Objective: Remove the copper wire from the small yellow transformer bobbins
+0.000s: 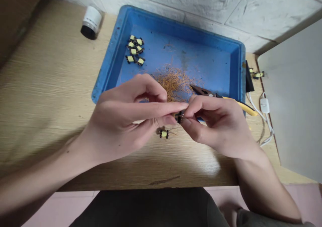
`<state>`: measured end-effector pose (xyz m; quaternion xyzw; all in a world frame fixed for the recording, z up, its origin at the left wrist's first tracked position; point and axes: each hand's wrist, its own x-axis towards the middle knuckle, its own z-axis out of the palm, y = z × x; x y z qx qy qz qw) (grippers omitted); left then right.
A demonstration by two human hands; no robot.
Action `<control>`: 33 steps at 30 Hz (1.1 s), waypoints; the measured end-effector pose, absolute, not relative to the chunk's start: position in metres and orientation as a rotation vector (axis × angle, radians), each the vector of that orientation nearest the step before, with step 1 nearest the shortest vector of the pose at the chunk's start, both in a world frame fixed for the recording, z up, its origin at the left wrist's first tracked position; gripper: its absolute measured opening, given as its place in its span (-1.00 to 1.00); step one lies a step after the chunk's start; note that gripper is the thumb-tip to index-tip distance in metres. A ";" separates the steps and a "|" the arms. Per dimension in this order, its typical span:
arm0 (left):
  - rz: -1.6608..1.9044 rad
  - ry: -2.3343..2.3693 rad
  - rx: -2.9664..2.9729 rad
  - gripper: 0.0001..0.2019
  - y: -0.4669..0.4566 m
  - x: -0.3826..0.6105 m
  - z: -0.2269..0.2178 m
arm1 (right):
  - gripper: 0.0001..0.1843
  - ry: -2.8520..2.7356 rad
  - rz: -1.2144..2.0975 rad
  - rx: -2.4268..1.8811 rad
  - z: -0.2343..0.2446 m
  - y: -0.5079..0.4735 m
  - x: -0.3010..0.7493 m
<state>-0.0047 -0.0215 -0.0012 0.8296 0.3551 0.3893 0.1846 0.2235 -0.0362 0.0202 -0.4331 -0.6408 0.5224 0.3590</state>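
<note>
Two hands (113, 126), nine-plus components (164, 134), one tray (211, 62), one pliers (210, 94), one jar (91, 21)

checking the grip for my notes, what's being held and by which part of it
A small component: the left hand pinches its mostly hidden body; the right hand has its fingertips at the exposed dark end.

White block-patterned wall (196, 0) behind a pale wooden table (50, 76), pink tiled floor (62, 208) beneath.
</note>
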 end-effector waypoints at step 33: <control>0.816 1.153 1.585 -0.78 -0.023 0.005 0.013 | -0.72 -1.643 1.318 -0.997 0.013 -0.040 0.221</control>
